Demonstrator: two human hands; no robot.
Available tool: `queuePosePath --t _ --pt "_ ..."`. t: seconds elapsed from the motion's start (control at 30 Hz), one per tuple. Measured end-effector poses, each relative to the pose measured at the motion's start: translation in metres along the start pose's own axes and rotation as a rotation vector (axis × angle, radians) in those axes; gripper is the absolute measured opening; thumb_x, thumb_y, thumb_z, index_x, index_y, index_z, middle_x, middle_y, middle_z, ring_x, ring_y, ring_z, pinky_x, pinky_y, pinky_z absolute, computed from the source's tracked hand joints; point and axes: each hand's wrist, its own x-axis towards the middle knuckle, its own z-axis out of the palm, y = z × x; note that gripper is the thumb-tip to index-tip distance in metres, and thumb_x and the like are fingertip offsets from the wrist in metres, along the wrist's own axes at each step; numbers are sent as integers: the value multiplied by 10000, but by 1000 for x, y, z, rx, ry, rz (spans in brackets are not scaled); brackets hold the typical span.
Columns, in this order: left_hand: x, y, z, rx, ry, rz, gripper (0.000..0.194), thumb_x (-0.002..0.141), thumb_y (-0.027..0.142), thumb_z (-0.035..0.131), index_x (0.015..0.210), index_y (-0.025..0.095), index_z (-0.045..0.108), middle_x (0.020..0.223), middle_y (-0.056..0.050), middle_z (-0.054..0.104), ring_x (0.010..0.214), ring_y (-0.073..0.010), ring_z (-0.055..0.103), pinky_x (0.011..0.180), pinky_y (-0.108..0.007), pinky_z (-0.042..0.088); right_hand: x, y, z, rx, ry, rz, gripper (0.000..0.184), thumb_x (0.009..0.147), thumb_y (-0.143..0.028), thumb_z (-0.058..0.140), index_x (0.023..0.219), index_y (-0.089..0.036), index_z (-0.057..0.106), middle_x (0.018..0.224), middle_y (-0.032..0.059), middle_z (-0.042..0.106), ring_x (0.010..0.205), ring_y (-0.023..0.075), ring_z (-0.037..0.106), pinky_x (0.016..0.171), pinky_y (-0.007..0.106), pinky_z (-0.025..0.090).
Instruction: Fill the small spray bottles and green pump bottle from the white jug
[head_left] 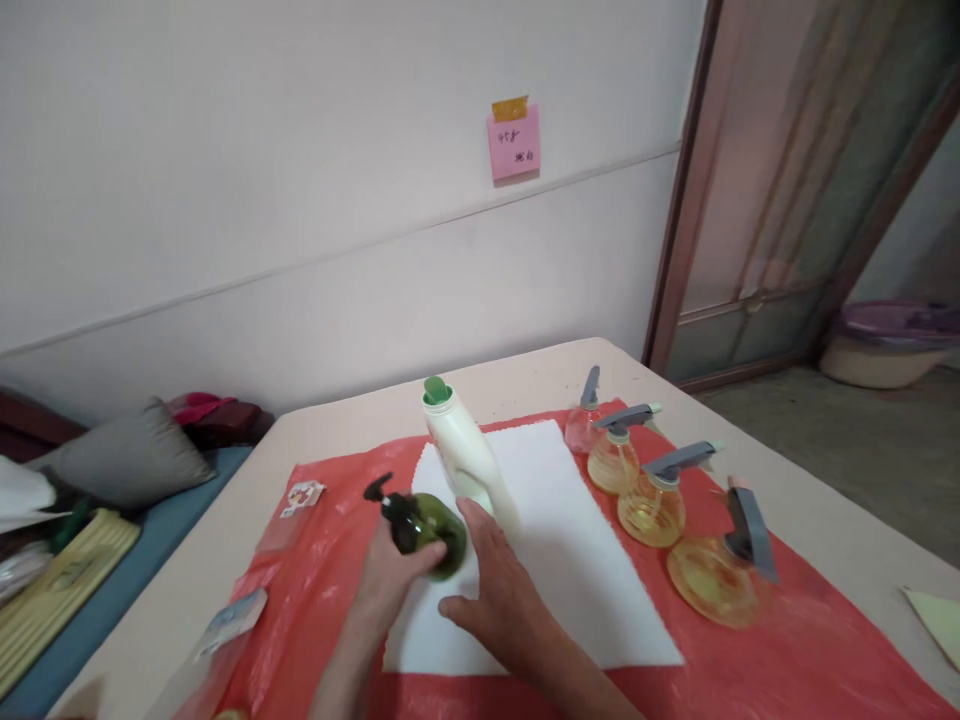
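My left hand [401,570] is wrapped round a dark green pump bottle [433,535], which leans to the left with its black pump head up. Just right of it, my right hand [499,590] has its thumb and fingers apart and holds nothing. Behind both hands stands a tall white bottle [469,445], its open mouth showing a green spout; my right fingertips are near its lower part, and I cannot tell whether they touch it. Under these lies a white cloth [577,560].
A red plastic sheet [352,470] covers much of the pale table [322,420]. Several round spray bottles [651,508] with grey-wrapped heads line the right side. Plastic packets [232,620] lie at left. A pink note [514,145] is taped to the wall.
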Motion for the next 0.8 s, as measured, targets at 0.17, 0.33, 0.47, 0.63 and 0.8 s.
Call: queuePosePath --t 0.17,0.33,0.47,0.63,0.8 --pt "-40 1 5 -110 -172 17 861 489 221 907 1300 250 622 1177 -98 726 1152 -334 659 993 -426 519 -10 2 11 -46 14 -79 853 675 -222 687 1468 -208 373 1436 143 502 1351 316 468 1140 502 390" --pt "-29 7 -25 -161 -303 36 430 664 342 858 1066 221 762 1138 -101 742 1180 -311 642 1030 -399 492 -14 11 17 -92 -70 28 919 563 -166 701 1425 -230 392 1369 109 536 1229 310 547 1044 464 469" --pt "-18 12 -45 -291 33 54 341 624 311 869 925 201 756 912 -50 760 892 -222 691 872 -338 534 -11 12 23 -288 -67 38 819 533 -148 659 1333 -196 487 1288 122 587 1175 331 562 1043 488 449" --pt "1 7 -66 -375 385 126 384 661 371 845 990 218 721 990 -1 712 913 -137 643 864 -247 487 -5 11 23 -308 -11 154 804 603 -266 685 1362 -219 426 1312 109 584 1197 331 571 1023 469 450" --pt "17 -6 -85 -253 480 109 421 697 510 774 955 200 652 828 26 610 728 -100 567 678 -212 466 -3 14 23 -366 -24 355 814 632 -313 698 1382 -205 400 1319 128 580 1184 356 582 973 476 453"
